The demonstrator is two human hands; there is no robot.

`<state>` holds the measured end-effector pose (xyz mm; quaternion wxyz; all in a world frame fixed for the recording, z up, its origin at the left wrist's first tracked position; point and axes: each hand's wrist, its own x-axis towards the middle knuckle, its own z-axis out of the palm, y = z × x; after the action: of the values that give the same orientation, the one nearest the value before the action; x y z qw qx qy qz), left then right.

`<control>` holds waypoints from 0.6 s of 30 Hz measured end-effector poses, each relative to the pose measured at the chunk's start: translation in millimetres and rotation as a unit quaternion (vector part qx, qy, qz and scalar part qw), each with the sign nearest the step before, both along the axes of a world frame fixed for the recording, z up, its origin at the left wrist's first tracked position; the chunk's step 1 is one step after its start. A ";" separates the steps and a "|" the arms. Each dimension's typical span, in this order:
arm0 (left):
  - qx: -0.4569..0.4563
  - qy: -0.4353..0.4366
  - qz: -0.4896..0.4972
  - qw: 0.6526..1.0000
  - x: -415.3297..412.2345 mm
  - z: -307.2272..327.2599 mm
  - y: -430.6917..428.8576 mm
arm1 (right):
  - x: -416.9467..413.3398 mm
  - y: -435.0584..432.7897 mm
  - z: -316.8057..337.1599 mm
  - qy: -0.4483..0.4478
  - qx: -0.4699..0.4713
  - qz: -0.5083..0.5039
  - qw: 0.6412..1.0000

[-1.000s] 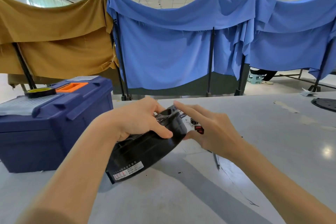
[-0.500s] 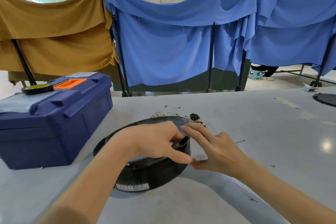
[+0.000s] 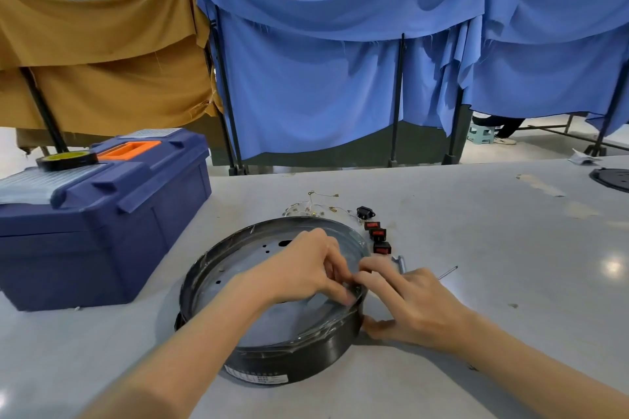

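Two hands meet at the right side of the round black housing (image 3: 289, 360), which lies flat on the worktop (image 3: 476, 214), open side up, close to the near edge and about midway along it. A grey metal plate with small holes shows inside it, and a white label sits on its outer wall facing the near edge. The left hand (image 3: 306, 269) reaches across the open top, fingers curled down and pinching the right rim. The right hand (image 3: 412, 303) comes from outside, fingers laid over the same stretch of rim and thumb pressed against the outer wall, so it grips the rim between them; the fingertips of both hands touch.

Just beyond the housing, toward the far edge, lie a tangle of thin wires (image 3: 313, 209), a small black socket (image 3: 365, 213) and three red rocker switches (image 3: 377, 234) in a row. A thin metal rod (image 3: 447, 272) lies just right of the right hand. A blue toolbox (image 3: 102, 231) stands at the left edge with a tape roll (image 3: 66, 160) on its lid. A black disc (image 3: 612, 178) lies at the right edge.
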<state>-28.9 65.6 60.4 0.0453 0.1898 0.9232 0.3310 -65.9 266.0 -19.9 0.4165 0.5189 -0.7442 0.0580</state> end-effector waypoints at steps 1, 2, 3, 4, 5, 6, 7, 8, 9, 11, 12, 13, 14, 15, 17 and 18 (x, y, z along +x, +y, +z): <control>0.016 0.009 0.005 1.000 -1.4 -3.2 0.9 | -0.5 0.3 0.7 0.004 -0.001 0.003 1.000; 0.031 0.016 0.006 0.999 -2.2 -6.1 1.6 | -1.0 1.0 1.5 0.009 0.002 0.006 1.000; 0.043 0.021 0.006 0.999 -2.0 -8.5 2.1 | -1.7 1.2 2.6 0.012 0.010 0.006 1.000; 0.052 0.024 0.004 0.998 -1.7 -11.1 1.9 | -2.5 1.2 3.8 0.012 0.025 0.006 1.000; 0.060 0.024 0.001 0.998 -1.1 -13.2 1.6 | -3.0 1.1 5.1 0.011 0.044 0.005 0.999; 0.064 0.022 0.000 0.998 -0.1 -15.1 1.1 | -3.5 0.5 6.6 0.011 0.064 0.004 0.998; 0.065 0.019 0.001 0.998 0.8 -16.5 1.2 | -3.2 -0.6 8.6 0.014 0.082 0.003 0.997; 0.066 0.015 0.002 0.998 1.8 -17.7 1.6 | -2.6 -1.9 10.7 0.019 0.096 0.003 0.995; 0.069 0.012 0.003 0.998 2.7 -18.5 2.1 | -1.8 -3.1 13.2 0.024 0.105 0.005 0.994; 0.073 0.006 0.006 0.997 4.2 -19.8 2.6 | 0.1 -4.6 18.7 0.023 0.118 0.011 0.993; 0.074 0.003 0.009 0.997 4.3 -20.2 2.7 | 0.8 -4.6 21.0 0.023 0.128 0.012 0.991; 0.075 0.001 0.013 0.997 4.3 -20.5 2.6 | 1.4 -4.6 23.4 0.024 0.138 0.011 0.990; 0.077 -0.001 0.017 0.997 4.4 -20.8 2.9 | 2.3 -4.0 25.5 0.024 0.146 0.008 0.989; 0.080 -0.001 0.022 0.997 4.6 -21.4 3.2 | 2.9 -3.4 27.5 0.024 0.153 0.004 0.988; 0.085 0.002 0.029 0.996 4.9 -22.7 3.7 | 3.7 -3.0 29.4 0.020 0.165 -0.005 0.986; 0.086 0.004 0.031 0.996 5.2 -23.1 3.7 | 3.7 -3.2 29.2 0.017 0.168 -0.011 0.986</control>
<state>-23.7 69.4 37.3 0.0147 0.1657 0.8971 0.4094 -62.2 262.8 9.3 0.3367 0.5741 -0.7418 -0.0817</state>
